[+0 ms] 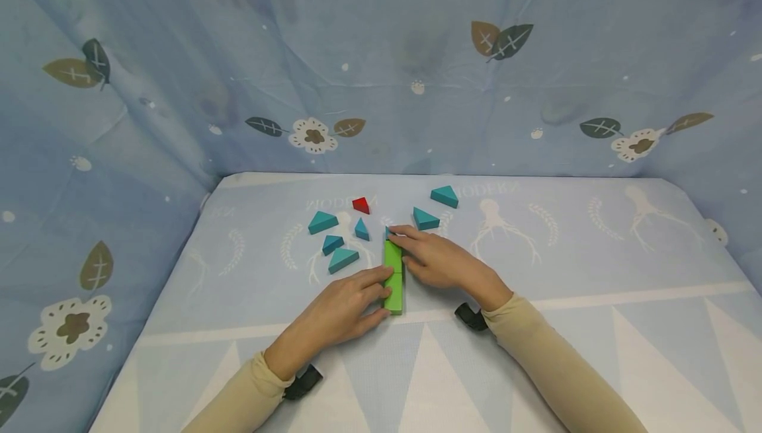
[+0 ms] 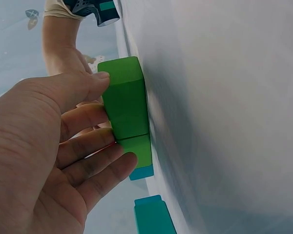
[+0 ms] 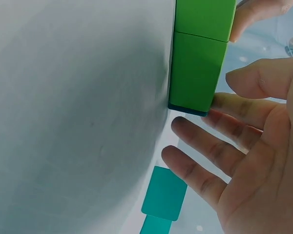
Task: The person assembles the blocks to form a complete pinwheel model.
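Between your hands, two bright green rectangular blocks are lying lengthwise, end to end, forming a straight row pointing away from you. The near green block (image 1: pixel 393 297) is meeting the far green block (image 1: pixel 393 256) at a thin seam, their sides lining up. Your left hand (image 1: pixel 340 306) is touching the row's left side, its thumb resting at the near block's near end. Beyond the far block, a small blue piece (image 1: pixel 387 233) is sitting against its end, mostly hiding behind the fingertips of your right hand (image 1: pixel 442 261), its full shape not showing.
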Tool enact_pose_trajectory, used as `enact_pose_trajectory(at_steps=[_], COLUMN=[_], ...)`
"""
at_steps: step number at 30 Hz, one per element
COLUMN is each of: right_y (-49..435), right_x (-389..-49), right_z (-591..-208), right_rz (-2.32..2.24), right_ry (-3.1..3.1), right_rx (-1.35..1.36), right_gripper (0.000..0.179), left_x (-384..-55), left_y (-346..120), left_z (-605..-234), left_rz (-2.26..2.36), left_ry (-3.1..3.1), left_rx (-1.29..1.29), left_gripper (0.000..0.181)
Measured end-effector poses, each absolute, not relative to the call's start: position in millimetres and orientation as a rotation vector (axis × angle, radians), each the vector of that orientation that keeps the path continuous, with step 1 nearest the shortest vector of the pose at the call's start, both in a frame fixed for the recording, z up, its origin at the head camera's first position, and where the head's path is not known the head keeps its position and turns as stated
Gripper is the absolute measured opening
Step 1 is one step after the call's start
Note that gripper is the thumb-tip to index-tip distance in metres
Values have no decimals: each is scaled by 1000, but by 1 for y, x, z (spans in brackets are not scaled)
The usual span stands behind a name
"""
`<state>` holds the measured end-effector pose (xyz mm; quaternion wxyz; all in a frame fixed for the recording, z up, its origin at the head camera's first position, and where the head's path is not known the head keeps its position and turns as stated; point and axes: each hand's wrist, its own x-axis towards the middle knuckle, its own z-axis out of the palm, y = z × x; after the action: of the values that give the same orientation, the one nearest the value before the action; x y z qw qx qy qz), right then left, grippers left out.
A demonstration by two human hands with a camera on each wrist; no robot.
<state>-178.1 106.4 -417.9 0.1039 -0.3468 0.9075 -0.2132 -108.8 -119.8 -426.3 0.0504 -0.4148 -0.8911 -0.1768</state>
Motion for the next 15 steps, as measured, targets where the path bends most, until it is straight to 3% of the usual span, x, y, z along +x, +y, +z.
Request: enact_pose_trajectory(at_steps=[15], right_y=[107], right_x=[-178], right_z=[-418], right_rz=[-601], right_ry=[2724], right_rx=[-1111], right_gripper=[46], left_x=[-109], left_y=[-119], left_z=[-427], left_rz=[-530], left_ry=[-2694], left_rx=[-1270], left_gripper=[27])
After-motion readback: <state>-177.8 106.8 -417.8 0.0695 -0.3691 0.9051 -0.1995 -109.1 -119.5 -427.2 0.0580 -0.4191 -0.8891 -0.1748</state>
